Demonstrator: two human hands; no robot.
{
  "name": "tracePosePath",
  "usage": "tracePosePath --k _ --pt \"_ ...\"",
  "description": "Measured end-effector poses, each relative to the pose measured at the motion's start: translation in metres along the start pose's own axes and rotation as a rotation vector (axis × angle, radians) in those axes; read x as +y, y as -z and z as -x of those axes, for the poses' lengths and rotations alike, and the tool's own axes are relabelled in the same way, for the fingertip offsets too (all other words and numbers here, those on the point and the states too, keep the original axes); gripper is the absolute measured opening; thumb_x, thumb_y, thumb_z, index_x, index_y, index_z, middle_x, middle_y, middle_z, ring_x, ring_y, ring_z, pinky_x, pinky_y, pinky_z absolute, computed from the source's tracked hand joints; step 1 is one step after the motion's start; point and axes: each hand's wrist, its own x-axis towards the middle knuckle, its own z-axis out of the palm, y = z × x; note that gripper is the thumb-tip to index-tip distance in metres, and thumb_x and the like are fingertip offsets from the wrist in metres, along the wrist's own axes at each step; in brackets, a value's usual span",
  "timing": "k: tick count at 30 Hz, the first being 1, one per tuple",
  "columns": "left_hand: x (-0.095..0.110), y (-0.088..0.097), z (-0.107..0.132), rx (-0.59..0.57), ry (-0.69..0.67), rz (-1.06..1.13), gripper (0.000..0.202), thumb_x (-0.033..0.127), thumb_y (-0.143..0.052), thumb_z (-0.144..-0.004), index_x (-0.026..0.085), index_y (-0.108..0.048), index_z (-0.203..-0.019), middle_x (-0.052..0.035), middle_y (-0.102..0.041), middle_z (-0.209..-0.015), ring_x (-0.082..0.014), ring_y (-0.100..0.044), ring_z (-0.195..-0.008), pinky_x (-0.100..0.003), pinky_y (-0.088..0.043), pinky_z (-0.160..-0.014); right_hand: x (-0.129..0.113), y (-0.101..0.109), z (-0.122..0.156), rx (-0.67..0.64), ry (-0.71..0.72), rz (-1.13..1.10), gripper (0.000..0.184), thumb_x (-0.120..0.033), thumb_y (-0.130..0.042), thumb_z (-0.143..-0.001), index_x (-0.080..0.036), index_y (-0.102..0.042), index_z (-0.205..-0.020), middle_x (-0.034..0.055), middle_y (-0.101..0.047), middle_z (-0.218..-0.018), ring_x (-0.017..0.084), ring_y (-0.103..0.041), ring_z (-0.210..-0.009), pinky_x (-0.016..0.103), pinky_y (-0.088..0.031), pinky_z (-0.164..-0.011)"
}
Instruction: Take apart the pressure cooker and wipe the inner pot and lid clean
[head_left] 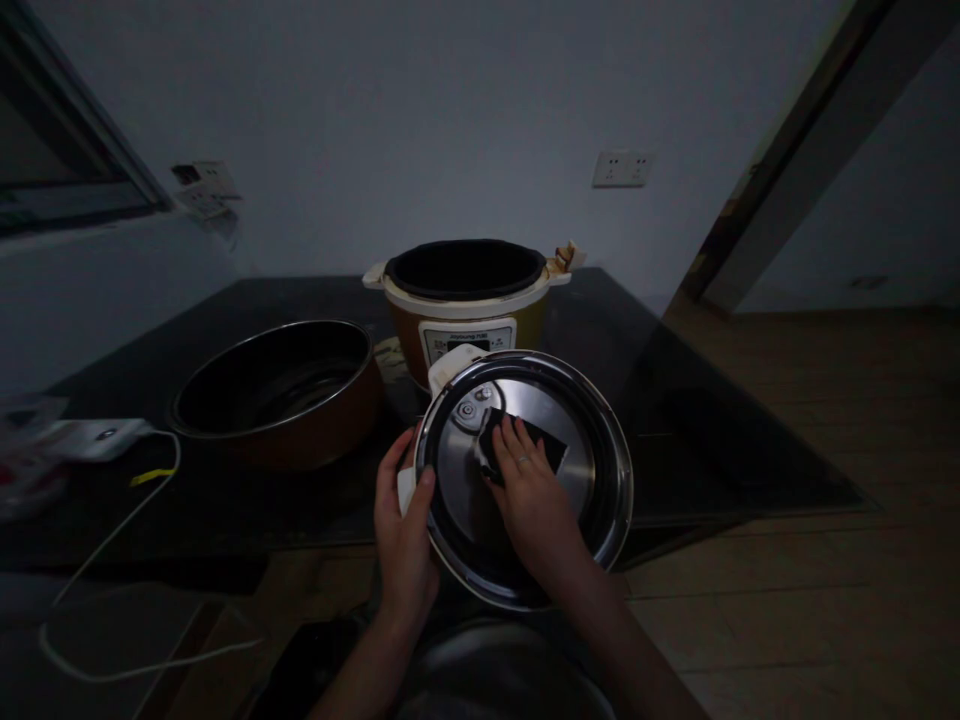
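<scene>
My left hand [403,530] grips the left rim of a round steel cooker lid [592,470], thumb over its edge, holding it tilted in front of me. My right hand [529,490] presses a dark cloth or sponge [551,450] flat against the lid's shiny inner face, fingers together on top of it. Just behind the lid stands a brown and cream electric cooker body [465,300], open with its dark pot showing. A dark round inner pot [277,390] sits to the cooker's left on the black table [675,400].
A white power strip [94,438] with a trailing white cable [112,530] lies at the table's left edge. A wall socket [621,168] is on the back wall. Wooden floor stretches to the right. A metal basin [495,670] sits below my arms.
</scene>
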Motion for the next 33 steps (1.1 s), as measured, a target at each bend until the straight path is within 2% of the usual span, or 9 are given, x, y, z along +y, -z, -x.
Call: tracePosePath --k 5,7,10,17,26,29,33 --pt "0.001 -0.001 0.000 0.000 -0.002 0.004 0.049 0.035 -0.076 -0.074 0.028 -0.061 -0.120 -0.0042 -0.064 -0.125 -0.0259 -0.057 -0.122 -0.039 -0.041 -0.107 -0.008 0.000 0.023 -0.130 0.225 -0.052 0.072 0.003 -0.048 -0.076 -0.009 -0.036 -0.146 0.0129 -0.031 -0.154 0.028 -0.023 -0.145 0.057 -0.028 -0.114" --pt "0.001 -0.001 0.000 -0.009 -0.001 0.008 0.049 0.036 -0.076 -0.075 0.028 -0.061 -0.120 -0.0043 -0.064 -0.126 -0.0258 -0.056 -0.123 -0.039 -0.040 -0.108 -0.010 0.002 0.024 -0.175 0.285 -0.064 0.075 0.005 -0.044 -0.074 -0.009 -0.033 -0.147 0.0121 -0.030 -0.155 0.027 -0.023 -0.145 0.057 -0.028 -0.114" --pt "-0.001 0.001 -0.001 -0.015 -0.007 0.004 0.049 0.037 -0.075 -0.076 0.028 -0.060 -0.122 -0.0048 -0.062 -0.128 -0.0259 -0.055 -0.124 -0.039 -0.039 -0.109 -0.012 0.004 0.017 -0.171 0.330 -0.051 0.078 0.006 -0.043 -0.073 -0.008 -0.029 -0.148 0.0117 -0.025 -0.157 0.026 -0.019 -0.146 0.056 -0.026 -0.115" --pt "-0.001 0.004 -0.001 -0.050 -0.012 -0.023 0.051 0.038 -0.074 -0.076 0.027 -0.059 -0.123 -0.0053 -0.061 -0.130 -0.0267 -0.054 -0.125 -0.040 -0.036 -0.111 -0.023 0.009 -0.007 -0.141 0.307 -0.008 0.070 0.002 -0.043 -0.078 -0.003 -0.032 -0.146 0.0140 -0.022 -0.157 0.030 -0.017 -0.146 0.056 -0.024 -0.116" --pt "-0.005 0.007 -0.003 -0.057 -0.021 -0.023 0.052 0.037 -0.074 -0.077 0.027 -0.058 -0.125 -0.0057 -0.061 -0.130 -0.0265 -0.054 -0.125 -0.041 -0.035 -0.111 -0.033 0.003 -0.006 -0.081 0.252 0.038 0.062 0.003 -0.035 -0.084 -0.002 -0.033 -0.145 0.0146 -0.023 -0.156 0.030 -0.019 -0.145 0.057 -0.027 -0.114" --pt "-0.005 0.005 -0.003 -0.037 -0.023 -0.021 0.049 0.038 -0.073 -0.078 0.027 -0.059 -0.123 -0.0054 -0.062 -0.127 -0.0256 -0.056 -0.123 -0.039 -0.038 -0.109 -0.029 0.006 -0.001 -0.128 0.290 -0.012 0.063 0.005 -0.034 -0.082 -0.005 -0.036 -0.145 0.0131 -0.027 -0.155 0.027 -0.019 -0.145 0.056 -0.025 -0.115" --pt "-0.001 0.002 -0.001 -0.006 -0.010 -0.013 0.047 0.039 -0.074 -0.077 0.027 -0.059 -0.121 -0.0046 -0.063 -0.126 -0.0246 -0.058 -0.119 -0.037 -0.043 -0.104 -0.021 0.021 0.017 -0.314 0.326 -0.148 0.068 0.005 -0.041 -0.078 -0.009 -0.037 -0.145 0.0133 -0.030 -0.154 0.024 -0.022 -0.145 0.054 -0.025 -0.115"
